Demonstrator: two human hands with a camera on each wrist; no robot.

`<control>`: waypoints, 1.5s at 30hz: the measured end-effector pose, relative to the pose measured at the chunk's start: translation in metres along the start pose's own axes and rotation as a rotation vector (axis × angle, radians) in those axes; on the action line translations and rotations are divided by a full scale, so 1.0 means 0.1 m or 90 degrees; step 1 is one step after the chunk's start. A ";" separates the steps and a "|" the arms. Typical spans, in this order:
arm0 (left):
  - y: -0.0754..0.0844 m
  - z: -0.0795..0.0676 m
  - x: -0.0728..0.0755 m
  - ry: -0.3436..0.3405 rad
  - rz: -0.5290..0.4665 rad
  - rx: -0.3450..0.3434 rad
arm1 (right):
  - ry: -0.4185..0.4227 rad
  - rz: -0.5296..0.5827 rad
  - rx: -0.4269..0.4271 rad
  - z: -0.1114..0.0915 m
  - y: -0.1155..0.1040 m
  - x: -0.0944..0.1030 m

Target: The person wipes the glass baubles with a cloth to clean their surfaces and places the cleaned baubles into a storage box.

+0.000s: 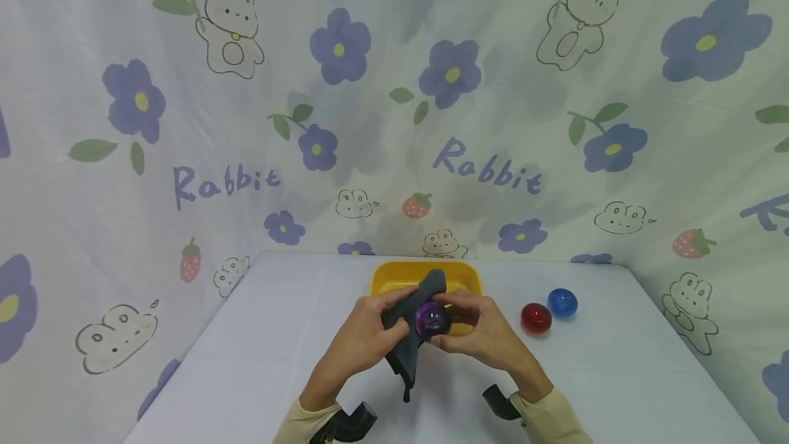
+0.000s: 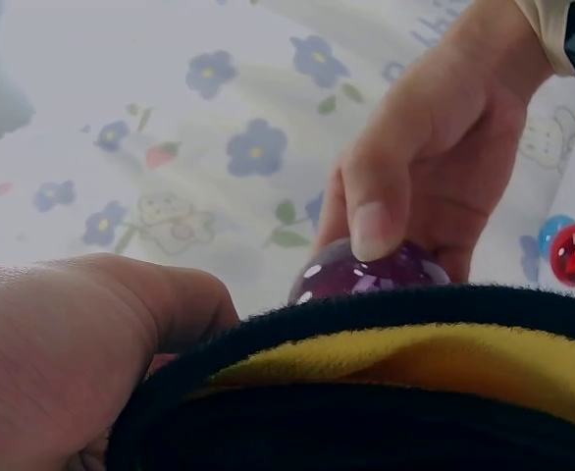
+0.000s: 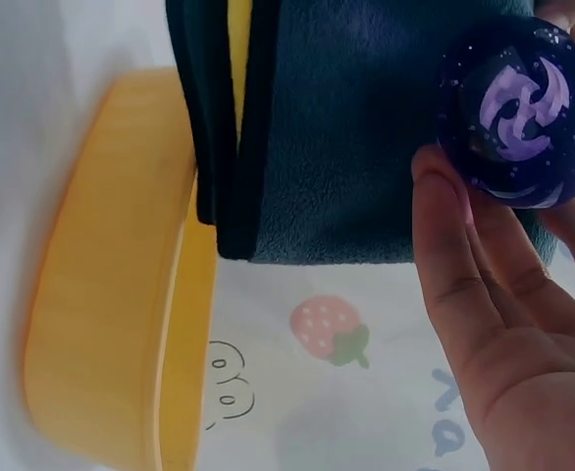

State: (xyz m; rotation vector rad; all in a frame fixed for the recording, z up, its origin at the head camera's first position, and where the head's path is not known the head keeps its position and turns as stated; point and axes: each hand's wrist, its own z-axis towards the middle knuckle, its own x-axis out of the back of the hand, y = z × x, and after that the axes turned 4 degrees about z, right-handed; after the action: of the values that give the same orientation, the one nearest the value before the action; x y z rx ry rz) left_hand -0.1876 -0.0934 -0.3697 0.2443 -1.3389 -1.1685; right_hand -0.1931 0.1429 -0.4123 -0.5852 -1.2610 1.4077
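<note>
My left hand [image 1: 368, 336] grips a folded dark grey-green cloth [image 1: 403, 355], its thumb pressed on the near side. In the left wrist view a yellow inner face [image 2: 444, 353] shows between the cloth's dark edges. Fingers and thumb of my right hand [image 1: 483, 333] hold a shiny, see-through purple ball [image 1: 434, 321] against the cloth. The right wrist view shows a pale purple swirl emblem [image 3: 525, 106] on the ball. Both hands meet above the near part of a yellow plastic tub [image 1: 425, 263], whose inside is partly hidden by them.
To the right of the tub, a red shiny ball [image 1: 536, 319] and a blue one [image 1: 562, 303] lie close together on the white table [image 1: 277, 334]. A curtain [image 1: 382, 129] printed with flowers and rabbits hangs behind and at the sides.
</note>
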 end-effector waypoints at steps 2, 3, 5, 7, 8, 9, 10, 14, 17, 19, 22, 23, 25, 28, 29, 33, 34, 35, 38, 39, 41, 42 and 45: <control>-0.01 0.00 0.00 -0.004 0.003 0.000 | 0.002 0.004 0.008 0.00 -0.01 -0.01; -0.01 0.00 -0.01 -0.006 0.005 0.001 | 0.003 0.005 0.013 0.00 -0.01 -0.01; -0.02 0.01 -0.01 -0.010 0.011 0.002 | 0.002 0.009 0.031 -0.01 -0.02 -0.01; -0.03 0.01 -0.01 -0.015 0.020 0.001 | 0.001 0.014 0.049 -0.01 -0.02 -0.02; -0.03 0.01 -0.01 -0.019 0.023 0.001 | 0.001 0.017 0.056 -0.01 -0.02 -0.02; -0.04 0.02 -0.01 -0.022 0.026 0.002 | 0.000 0.020 0.062 -0.02 -0.02 -0.02; -0.04 0.02 -0.01 -0.026 0.028 0.003 | 0.001 0.021 0.064 -0.02 -0.01 -0.02; -0.06 0.02 -0.01 -0.034 0.039 0.008 | 0.011 0.023 0.059 -0.01 -0.02 -0.03; -0.06 0.02 -0.01 -0.038 0.044 0.011 | 0.019 0.025 0.065 -0.01 -0.02 -0.03; -0.06 0.02 -0.01 -0.041 0.040 0.013 | 0.025 0.027 0.077 -0.01 -0.02 -0.03; -0.06 0.02 -0.01 -0.044 0.033 0.014 | 0.041 0.028 0.088 -0.01 -0.02 -0.02; -0.06 0.01 -0.01 -0.045 0.033 0.014 | 0.048 0.028 0.086 -0.01 -0.02 -0.02; -0.05 0.02 -0.01 -0.046 0.034 0.014 | 0.058 0.026 0.083 -0.01 -0.02 -0.02; -0.05 0.01 -0.01 -0.048 0.036 0.013 | 0.069 0.024 0.072 0.00 -0.01 -0.01; -0.04 0.01 -0.01 -0.047 0.036 0.012 | 0.073 0.023 0.068 0.01 -0.01 0.00; -0.03 0.01 0.00 -0.043 0.048 0.013 | 0.081 0.028 0.049 0.02 0.00 0.01; -0.03 0.01 0.00 -0.042 0.050 0.014 | 0.083 0.030 0.044 0.02 0.00 0.02; -0.02 0.01 0.00 -0.042 0.052 0.015 | 0.084 0.031 0.041 0.02 0.00 0.02; -0.01 0.01 0.00 -0.044 0.044 0.020 | 0.092 0.030 0.030 0.03 0.02 0.03; -0.01 0.00 0.00 -0.045 0.039 0.022 | 0.094 0.031 0.026 0.03 0.03 0.03; 0.00 0.00 0.00 -0.046 0.031 0.025 | 0.097 0.033 0.021 0.03 0.04 0.04; 0.00 0.00 0.00 -0.045 0.027 0.026 | 0.097 0.030 0.021 0.03 0.05 0.04; 0.01 0.00 0.00 -0.038 0.029 0.026 | 0.094 0.015 0.018 0.04 0.06 0.05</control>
State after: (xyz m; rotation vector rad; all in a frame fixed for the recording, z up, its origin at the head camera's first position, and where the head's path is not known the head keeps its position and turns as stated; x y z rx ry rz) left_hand -0.1871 -0.0926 -0.3693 0.2088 -1.4143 -1.1182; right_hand -0.2000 0.1468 -0.4150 -0.6744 -1.1178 1.3742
